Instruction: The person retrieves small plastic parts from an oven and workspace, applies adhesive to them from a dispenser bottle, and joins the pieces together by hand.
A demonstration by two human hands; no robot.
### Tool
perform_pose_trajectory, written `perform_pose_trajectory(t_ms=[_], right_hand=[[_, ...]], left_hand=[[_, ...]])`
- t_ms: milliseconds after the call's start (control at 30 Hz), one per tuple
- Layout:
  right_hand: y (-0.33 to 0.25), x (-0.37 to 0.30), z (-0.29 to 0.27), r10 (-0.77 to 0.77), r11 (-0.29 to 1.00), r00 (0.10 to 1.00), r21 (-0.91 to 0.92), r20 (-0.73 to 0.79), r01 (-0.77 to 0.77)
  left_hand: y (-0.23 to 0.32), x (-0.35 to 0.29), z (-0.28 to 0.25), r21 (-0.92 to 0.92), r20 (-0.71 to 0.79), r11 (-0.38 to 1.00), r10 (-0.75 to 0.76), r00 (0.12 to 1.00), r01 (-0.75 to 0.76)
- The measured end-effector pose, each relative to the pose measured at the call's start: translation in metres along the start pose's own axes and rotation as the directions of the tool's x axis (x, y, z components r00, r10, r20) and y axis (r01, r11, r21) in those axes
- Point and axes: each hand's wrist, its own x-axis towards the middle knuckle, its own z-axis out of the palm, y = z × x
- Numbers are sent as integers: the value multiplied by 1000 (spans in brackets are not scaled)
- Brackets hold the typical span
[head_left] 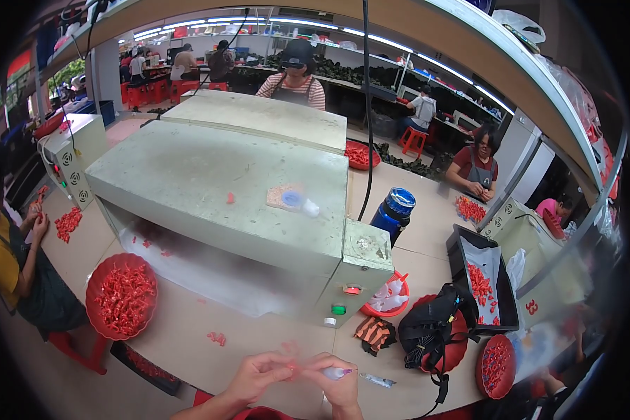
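My left hand (260, 375) is closed in a pinch at the near edge of the table, with a small red plastic piece (292, 367) at its fingertips. Right beside it, my right hand (337, 389) is wrapped round a small whitish squeeze bottle (337, 373); its tip is hidden by the fingers near the red piece. A thin flat metal strip (377, 380) lies just right of that hand. Ahead of my left hand, a few red pieces (217, 339) rest on the tabletop (259, 344). Part of a red container (259, 414) shows below my hands.
A pale metal machine (224, 182) with buttons stands ahead. Left is a red bowl (94, 297) of red pieces. Right are a red basket (365, 309) of white bottles, a striped cloth (375, 334), a black bag (427, 325), a blue flask (395, 213) and a black tray (460, 245). Co-workers sit around.
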Motion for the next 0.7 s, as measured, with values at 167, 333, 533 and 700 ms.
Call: perform_pose_trajectory(t_ms=[167, 333, 533, 700], right_hand=[[2, 4, -2, -6, 1000, 1000, -18, 4, 6], [-1, 1, 0, -11, 999, 1000, -41, -5, 10], [5, -7, -5, -7, 999, 999, -33, 52, 8], [9, -1, -3, 52, 991, 997, -120, -54, -58]], left_hand=[[0, 4, -2, 7, 4, 1000, 2, 1000, -2], [-1, 1, -1, 2, 3, 1000, 9, 1000, -9], [-2, -7, 1, 23, -17, 1000, 8, 1000, -8], [1, 2, 0, 84, -106, 996, -33, 994, 43]])
